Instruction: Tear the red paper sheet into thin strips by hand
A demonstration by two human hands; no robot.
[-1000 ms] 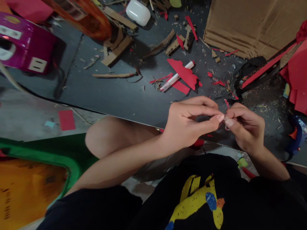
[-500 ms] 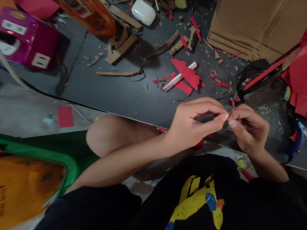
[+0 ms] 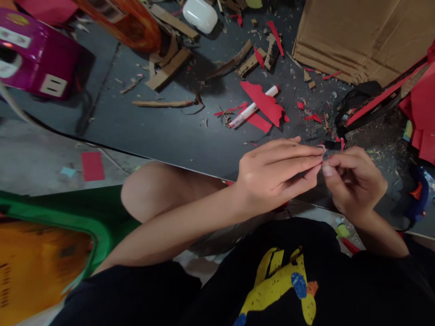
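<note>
My left hand point(image 3: 277, 174) and my right hand point(image 3: 353, 183) meet fingertip to fingertip above the edge of a dark board point(image 3: 163, 127). Both pinch a tiny red paper scrap point(image 3: 342, 144), of which only a sliver shows above my right fingers. The left fingers are stretched long and pressed together on it; the right hand's fingers are curled around it. Just beyond my hands lie larger red paper pieces point(image 3: 263, 102) and a white marker with a red cap point(image 3: 251, 107).
Cardboard strips point(image 3: 170, 68) and red offcuts litter the board. A cardboard sheet point(image 3: 360, 31) lies at the back right, a magenta box point(image 3: 34, 59) at the left, a white case point(image 3: 200, 13) at the top, a glue gun point(image 3: 416, 199) at the far right.
My left fingers have straightened and flattened over the scrap. The right hand has shifted slightly right and down. The red sliver now sticks up above the right fingers.
</note>
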